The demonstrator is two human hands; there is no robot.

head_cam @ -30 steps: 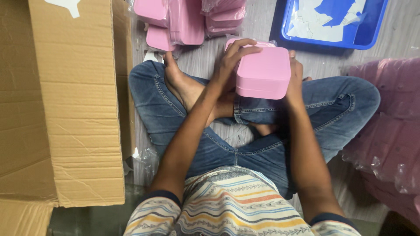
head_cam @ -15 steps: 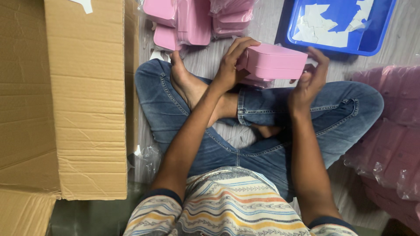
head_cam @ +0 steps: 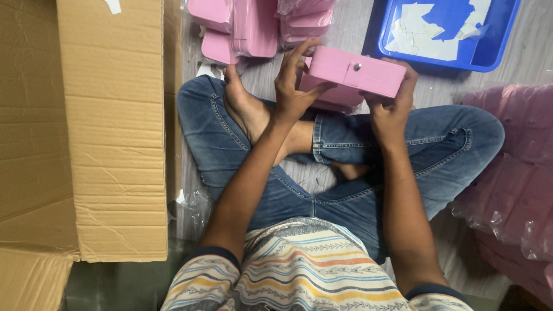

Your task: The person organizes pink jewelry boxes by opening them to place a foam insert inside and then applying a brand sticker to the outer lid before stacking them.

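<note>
Sitting cross-legged on the floor (head_cam: 536, 55), the person held a pink box (head_cam: 356, 74) up in front of the knees with both hands. The left hand (head_cam: 294, 86) gripped the box's left end, thumb under the edge and fingers (head_cam: 299, 55) spread up along its side. The right hand (head_cam: 391, 106) clasped the right end from below, fingertips curled over the far corner. So both hands were closed on the same box, apart from each other with the box spanning the gap. The box was tilted, its long front face turned toward the camera, with a small round metal stud (head_cam: 357, 67) near the middle of that face. A second pink piece (head_cam: 328, 95) showed just beneath it, touching or nearly so; whether it was joined to the box could not be told.

Ahead of the left hand lay a heap of pink boxes in clear wrap (head_cam: 253, 23). A blue tray (head_cam: 455, 31) holding white paper scraps sat beyond the right hand. A large cardboard carton (head_cam: 109, 132) stood on the person's left, and more wrapped pink goods (head_cam: 512, 173) were piled on the right, beside the jeans-clad knee (head_cam: 466, 138).
</note>
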